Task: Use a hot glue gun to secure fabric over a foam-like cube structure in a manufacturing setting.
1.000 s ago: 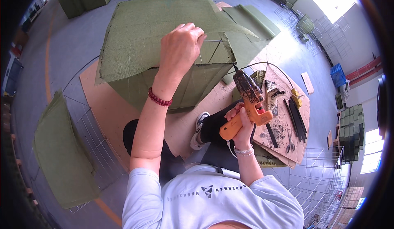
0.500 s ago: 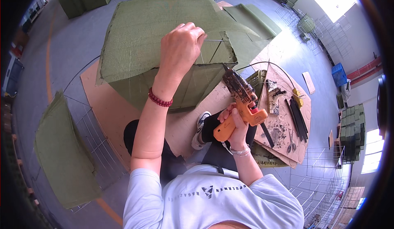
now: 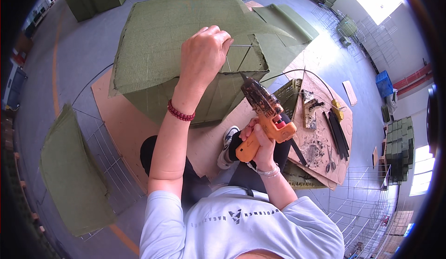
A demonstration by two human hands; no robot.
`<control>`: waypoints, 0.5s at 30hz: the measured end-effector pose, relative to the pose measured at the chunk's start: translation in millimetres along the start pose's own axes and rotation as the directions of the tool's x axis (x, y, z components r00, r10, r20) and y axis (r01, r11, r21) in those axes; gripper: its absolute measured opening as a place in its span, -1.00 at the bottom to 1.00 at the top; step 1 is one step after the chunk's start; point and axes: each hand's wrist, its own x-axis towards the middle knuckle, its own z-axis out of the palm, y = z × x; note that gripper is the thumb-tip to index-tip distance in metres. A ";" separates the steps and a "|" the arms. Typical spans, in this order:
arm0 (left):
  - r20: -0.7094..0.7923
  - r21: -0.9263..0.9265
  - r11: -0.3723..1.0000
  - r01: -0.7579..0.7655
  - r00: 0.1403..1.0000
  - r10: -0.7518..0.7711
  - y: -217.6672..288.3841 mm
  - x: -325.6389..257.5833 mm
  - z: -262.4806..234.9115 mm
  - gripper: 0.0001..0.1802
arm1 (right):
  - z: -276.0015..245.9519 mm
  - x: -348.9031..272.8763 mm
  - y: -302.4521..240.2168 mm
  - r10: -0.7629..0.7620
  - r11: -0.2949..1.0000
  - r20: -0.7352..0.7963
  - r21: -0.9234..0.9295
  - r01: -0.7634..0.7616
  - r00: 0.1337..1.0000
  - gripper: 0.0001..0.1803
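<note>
A large box of green fabric (image 3: 162,36) over a wire frame stands in front of me. My left hand (image 3: 206,50) is closed at its near edge, pinching the lifted fabric flap; the fingertips are partly hidden behind the knuckles. Beside it, a metal wire (image 3: 241,45) of the frame shows through the open corner. My right hand (image 3: 264,145) grips an orange hot glue gun (image 3: 265,115), its barrel smeared with dark glue. The gun's nozzle points up and left, close to the box's near right edge, seemingly just short of it.
Cardboard (image 3: 325,143) at the right carries black glue sticks (image 3: 335,136), scissors (image 3: 330,160) and a stained block (image 3: 309,112). A black cable (image 3: 320,75) arcs over it. At the left, a green fabric panel (image 3: 74,175) leans on a wire grid (image 3: 109,154). Wire frames (image 3: 357,198) stand lower right.
My right hand has brought the glue gun left, so its nozzle is nearer the box's edge and my left hand. My left hand has barely moved.
</note>
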 end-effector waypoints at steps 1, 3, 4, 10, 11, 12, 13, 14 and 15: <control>-0.004 -0.002 1.000 -0.004 1.000 0.004 0.0 0.3 0.4 -0.92 | 1.3 -0.6 0.2 -0.001 1.000 0.000 0.001 0.001 1.000 -0.79; 0.000 -0.003 1.000 -0.001 1.000 0.001 0.4 0.8 0.4 -0.92 | 4.3 -2.8 0.1 0.021 1.000 -0.024 -0.016 -0.021 0.999 -0.79; 0.004 -0.003 1.000 0.002 1.000 -0.002 0.5 0.8 0.6 -0.92 | 4.9 -3.4 -1.1 0.020 1.000 -0.026 -0.015 -0.020 0.999 -0.79; 0.026 -0.008 1.000 0.007 1.000 -0.007 -2.5 -1.6 -3.0 -0.92 | -14.7 -4.6 -19.8 -0.077 0.997 -0.033 -0.023 0.076 0.996 -0.78; 0.028 -0.005 1.000 0.004 1.000 -0.004 -2.8 -1.9 -3.8 -0.92 | -19.6 -4.3 -27.8 -0.125 0.991 -0.031 -0.043 0.124 0.992 -0.76; 0.033 -0.027 1.000 0.003 0.999 -0.002 -0.8 -0.9 -1.0 -0.92 | -27.5 -4.2 -38.9 -0.179 0.982 -0.034 -0.068 0.176 0.983 -0.74; 0.038 -0.044 0.999 0.001 0.999 0.001 1.4 0.4 -0.3 -0.92 | -43.3 -3.4 -47.5 -0.244 0.967 -0.052 -0.090 0.239 0.968 -0.73; 0.040 -0.049 0.999 -0.008 0.999 0.010 3.8 1.6 0.5 -0.92 | -61.9 -2.6 -55.8 -0.311 0.947 -0.071 -0.113 0.302 0.948 -0.72; 0.036 -0.060 0.998 -0.025 0.999 0.027 6.1 2.5 1.2 -0.92 | -77.7 -2.5 -65.4 -0.321 0.944 -0.080 -0.108 0.312 0.944 -0.72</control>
